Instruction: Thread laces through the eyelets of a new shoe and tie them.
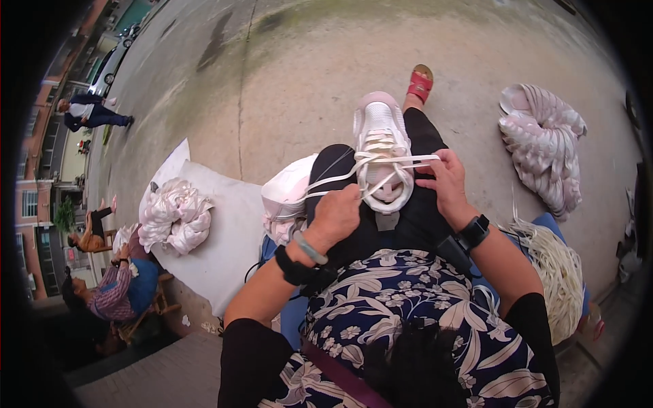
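A white and pale pink sneaker (382, 126) rests on my lap, its toe pointing away from me. White shoelace (398, 161) crosses its tongue, with one loose length trailing left over my knee. My right hand (447, 182) pinches a lace end to the right of the shoe, the lace drawn out sideways. Beside the left edge of the shoe opening, my left hand (338, 214) is closed, and lace runs to its fingertips; the fingers are partly hidden. Another white and pink shoe upper (289, 190) lies by my left knee.
A bundle of pinkish-white shoe uppers (177, 216) lies on a white sheet (221, 234) at left. Another bundle (543, 146) is on the concrete at right. Loose laces (554, 275) hang by my right side. People sit at far left; one person (95, 112) walks beyond.
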`<state>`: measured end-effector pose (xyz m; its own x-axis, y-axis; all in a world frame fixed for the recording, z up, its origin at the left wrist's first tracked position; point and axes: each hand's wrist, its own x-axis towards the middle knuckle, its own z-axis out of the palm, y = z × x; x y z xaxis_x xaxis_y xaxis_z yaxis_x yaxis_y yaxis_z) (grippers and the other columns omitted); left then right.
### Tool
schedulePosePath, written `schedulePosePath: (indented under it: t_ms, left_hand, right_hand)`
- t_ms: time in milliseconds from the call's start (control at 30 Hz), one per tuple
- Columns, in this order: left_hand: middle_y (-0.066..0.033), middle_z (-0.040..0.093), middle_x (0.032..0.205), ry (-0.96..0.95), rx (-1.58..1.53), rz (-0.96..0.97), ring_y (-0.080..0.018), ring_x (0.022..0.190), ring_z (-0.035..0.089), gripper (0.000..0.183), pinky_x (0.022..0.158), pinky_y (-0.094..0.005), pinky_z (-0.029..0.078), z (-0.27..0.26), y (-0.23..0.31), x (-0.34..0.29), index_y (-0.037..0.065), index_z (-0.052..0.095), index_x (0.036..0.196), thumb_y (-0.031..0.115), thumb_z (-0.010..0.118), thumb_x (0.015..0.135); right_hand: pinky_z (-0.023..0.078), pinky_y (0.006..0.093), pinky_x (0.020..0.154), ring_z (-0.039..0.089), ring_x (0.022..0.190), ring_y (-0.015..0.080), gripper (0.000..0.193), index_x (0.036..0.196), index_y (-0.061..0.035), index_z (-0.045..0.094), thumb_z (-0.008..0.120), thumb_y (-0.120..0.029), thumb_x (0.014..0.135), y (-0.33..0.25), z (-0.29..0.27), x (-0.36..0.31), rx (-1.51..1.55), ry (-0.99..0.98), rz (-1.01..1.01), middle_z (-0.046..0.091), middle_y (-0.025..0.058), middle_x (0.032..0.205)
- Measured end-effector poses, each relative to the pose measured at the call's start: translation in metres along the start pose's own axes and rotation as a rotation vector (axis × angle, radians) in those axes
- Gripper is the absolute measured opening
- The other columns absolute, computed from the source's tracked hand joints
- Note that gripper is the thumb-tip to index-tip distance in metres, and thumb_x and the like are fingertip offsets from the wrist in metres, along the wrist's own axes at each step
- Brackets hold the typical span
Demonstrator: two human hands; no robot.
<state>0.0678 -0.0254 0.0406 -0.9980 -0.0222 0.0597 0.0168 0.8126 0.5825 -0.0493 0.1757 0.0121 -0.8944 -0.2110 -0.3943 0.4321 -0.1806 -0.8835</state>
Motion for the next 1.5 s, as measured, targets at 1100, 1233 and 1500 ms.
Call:
schedulePosePath:
  t_ms: [1100, 1233, 1500]
  left_hand:
    - [-0.0083, 0.057, 0.075, 0.125, 0.146, 0.174, -0.0292, 0.074, 0.053, 0.007, 0.065, -0.0389, 0.041, 0.004, -0.019, 0.030, 0.006, 0.058, 0.081, 0.008, 0.056, 0.075]
    - [-0.0138, 0.056, 0.066, -0.022, 0.035, 0.052, -0.0323, 0.062, 0.056, 0.007, 0.055, -0.0369, 0.044, -0.031, -0.014, 0.011, 0.004, 0.058, 0.078, 0.011, 0.057, 0.080]
    - [-0.0125, 0.054, 0.063, 0.084, 0.312, 0.217, -0.0318, 0.061, 0.056, 0.004, 0.052, -0.0388, 0.043, -0.085, -0.081, -0.025, 0.007, 0.053, 0.076, 0.008, 0.052, 0.080]
  right_hand:
    - [0.043, 0.0291, 0.049, 0.052, 0.049, 0.0155, 0.010, 0.075, -0.0024, 0.051, 0.053, -0.011, 0.079, 0.014, -0.017, 0.000, -0.586, 0.027, -0.377, 0.051, 0.0085, 0.057]
    - [0.042, 0.0281, 0.050, 0.051, 0.052, 0.0156, 0.013, 0.076, -0.0023, 0.049, 0.058, -0.012, 0.077, -0.001, -0.010, -0.010, -0.720, 0.054, -0.444, 0.051, 0.0077, 0.058]
    - [0.041, 0.0277, 0.047, 0.051, 0.047, 0.0133, 0.014, 0.088, 0.0004, 0.055, 0.050, -0.012, 0.083, -0.003, 0.023, -0.039, -0.756, -0.409, -0.348, 0.051, 0.0058, 0.059]
